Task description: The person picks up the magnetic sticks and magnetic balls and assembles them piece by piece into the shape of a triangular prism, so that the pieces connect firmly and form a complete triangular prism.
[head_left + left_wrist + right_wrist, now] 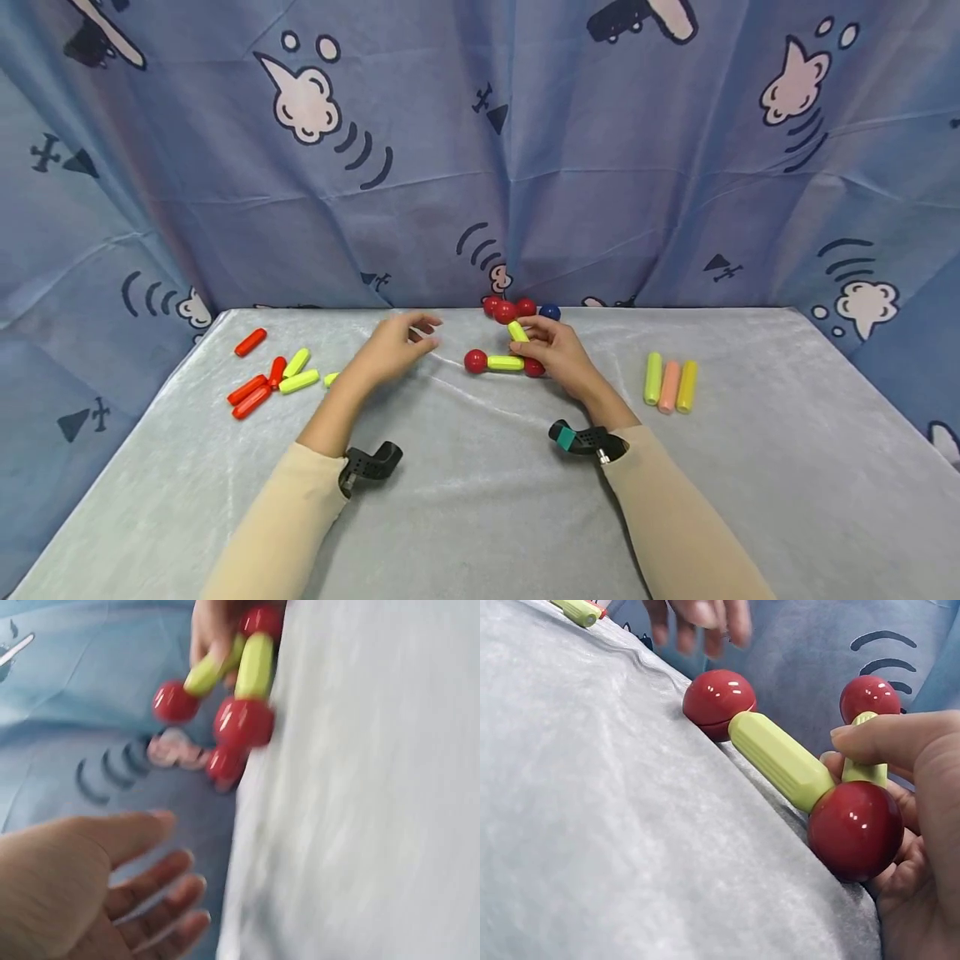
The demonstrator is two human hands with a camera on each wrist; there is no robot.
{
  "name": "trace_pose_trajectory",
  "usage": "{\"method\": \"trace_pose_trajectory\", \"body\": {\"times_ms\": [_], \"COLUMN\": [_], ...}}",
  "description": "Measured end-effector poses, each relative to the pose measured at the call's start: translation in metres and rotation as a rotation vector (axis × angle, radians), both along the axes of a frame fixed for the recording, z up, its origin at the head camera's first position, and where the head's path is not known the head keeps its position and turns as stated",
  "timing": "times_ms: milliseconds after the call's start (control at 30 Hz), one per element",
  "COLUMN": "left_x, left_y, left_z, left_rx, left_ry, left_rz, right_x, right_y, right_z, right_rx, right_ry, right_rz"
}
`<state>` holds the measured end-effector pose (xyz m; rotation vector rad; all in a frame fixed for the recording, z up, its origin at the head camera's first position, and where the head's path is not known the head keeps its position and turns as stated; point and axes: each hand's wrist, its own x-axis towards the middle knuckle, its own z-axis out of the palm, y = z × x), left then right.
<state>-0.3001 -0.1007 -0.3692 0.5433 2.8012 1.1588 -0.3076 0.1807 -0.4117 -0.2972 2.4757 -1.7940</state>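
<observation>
My right hand (558, 354) pinches a yellow-green stick (863, 769) between thumb and fingers. It stands up from a red ball (855, 831), and another red ball (175, 702) sits at its raised end. A second yellow-green stick (506, 363) runs along the table from the lower ball to a red ball (476, 361) on the left, so the pieces form an angled shape. My left hand (393, 343) hovers left of this shape with fingers loosely bent, holding nothing; in the left wrist view its fingers are spread apart.
Red sticks (251, 402) and yellow-green sticks (299, 382) lie at the left. Several red balls and a blue ball (550, 312) are near the table's back edge. Right of my right hand lie a green, a pink (669, 387) and a yellow stick. A patterned curtain (420, 150) hangs behind.
</observation>
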Motion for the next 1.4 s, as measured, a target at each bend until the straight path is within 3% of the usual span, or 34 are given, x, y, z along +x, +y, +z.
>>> {"method": "trace_pose_trajectory", "body": {"times_ms": [167, 333, 533, 700, 767, 933, 1133, 1233, 1400], "left_x": [0.006, 0.013, 0.018, 0.018, 0.016, 0.011, 0.003, -0.001, -0.003], "left_y": [-0.044, -0.072, -0.076, -0.070, -0.063, -0.033, 0.011, 0.031, 0.056], "left_z": [0.016, 0.017, 0.008, 0.004, 0.005, 0.009, 0.012, 0.009, 0.000], "left_rx": [-0.144, -0.263, -0.325, -0.319, -0.263, -0.034, 0.200, 0.318, 0.468], "left_ry": [0.008, -0.019, 0.023, 0.077, 0.112, 0.114, 0.063, 0.032, 0.009], "left_rz": [0.031, 0.020, -0.026, 0.002, 0.007, 0.029, 0.136, 0.182, 0.204], "right_x": [0.002, 0.001, 0.000, 0.000, 0.000, 0.000, 0.001, 0.001, -0.001], "right_y": [0.007, 0.013, 0.014, 0.010, 0.009, 0.007, 0.003, 0.001, -0.001], "right_z": [0.001, 0.003, 0.003, 0.002, 0.002, 0.001, 0.000, -0.001, -0.003], "right_rx": [0.027, 0.038, 0.034, 0.028, 0.026, 0.018, 0.006, 0.000, -0.004], "right_ry": [0.001, 0.004, -0.001, -0.005, 0.000, 0.007, 0.012, 0.014, 0.012], "right_rz": [-0.031, -0.051, -0.054, -0.041, -0.040, -0.034, -0.022, -0.022, -0.016]}}
